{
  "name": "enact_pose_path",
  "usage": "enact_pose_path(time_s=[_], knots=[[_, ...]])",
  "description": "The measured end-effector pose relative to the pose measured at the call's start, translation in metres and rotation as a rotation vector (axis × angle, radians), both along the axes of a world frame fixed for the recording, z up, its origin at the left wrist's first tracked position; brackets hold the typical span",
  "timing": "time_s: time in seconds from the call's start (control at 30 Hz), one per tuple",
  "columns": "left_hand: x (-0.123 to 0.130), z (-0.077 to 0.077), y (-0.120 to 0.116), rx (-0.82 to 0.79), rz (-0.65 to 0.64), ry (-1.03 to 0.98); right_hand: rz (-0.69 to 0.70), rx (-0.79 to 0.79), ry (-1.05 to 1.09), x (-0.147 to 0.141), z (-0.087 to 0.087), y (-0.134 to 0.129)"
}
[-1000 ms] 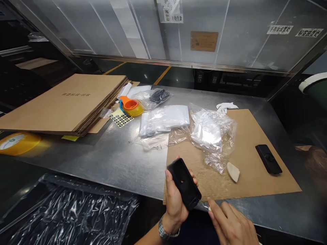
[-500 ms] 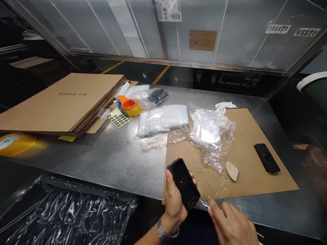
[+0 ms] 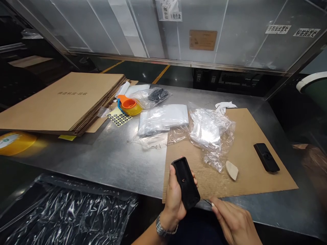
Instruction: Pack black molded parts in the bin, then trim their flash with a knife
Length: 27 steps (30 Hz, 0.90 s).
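Observation:
In my left hand [image 3: 174, 197] is a black, hollow rectangular plastic housing [image 3: 186, 183], tilted so its recessed inside faces up; a small hole or mark shows in its floor. My fingers wrap round both long sides. My right hand [image 3: 233, 217] pinches a thin metal blade [image 3: 207, 202], seen nearly edge-on, by its end. The blade's tip lies just off the housing's lower right corner; I cannot tell whether they touch. To the right, a similar black device [image 3: 266, 157] with a round feature rests on a cardboard sheet [image 3: 251, 136].
A beige wedge-shaped pad [image 3: 232, 170], clear plastic bags [image 3: 211, 131] and a white glove [image 3: 224, 106] lie on or by the cardboard. Farther left are a packet of white sleeves [image 3: 163, 117], an orange tape dispenser [image 3: 129, 104], a sticker sheet [image 3: 119, 117] and stacked cardboard [image 3: 63, 102].
The housing has turned in my left hand, showing more of its hollow inside. My right hand has shifted slightly right, and the blade has drawn back from the housing's lower end and turned edge-on.

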<state>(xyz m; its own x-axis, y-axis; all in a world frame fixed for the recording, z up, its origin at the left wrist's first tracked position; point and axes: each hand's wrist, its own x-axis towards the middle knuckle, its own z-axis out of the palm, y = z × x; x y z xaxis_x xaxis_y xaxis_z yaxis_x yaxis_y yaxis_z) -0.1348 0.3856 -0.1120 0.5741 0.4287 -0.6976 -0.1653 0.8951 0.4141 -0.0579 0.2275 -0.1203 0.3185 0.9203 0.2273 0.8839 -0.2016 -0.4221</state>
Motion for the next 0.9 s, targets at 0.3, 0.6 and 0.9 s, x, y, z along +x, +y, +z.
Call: enact_pose_path(time_s=[0.3,0.6,0.9], knots=[[-0.002,0.001,-0.003,0.115,-0.039,-0.063,0.023,-0.144,-0.125,0.004,0.004,0.001],[0.000,-0.001,-0.004,0.194,-0.070,-0.061,0.021,-0.107,-0.294,0.002,0.002,0.003],[-0.001,-0.003,-0.006,0.290,-0.076,-0.117,-0.033,-0.373,0.269,0.002,-0.013,-0.005]])
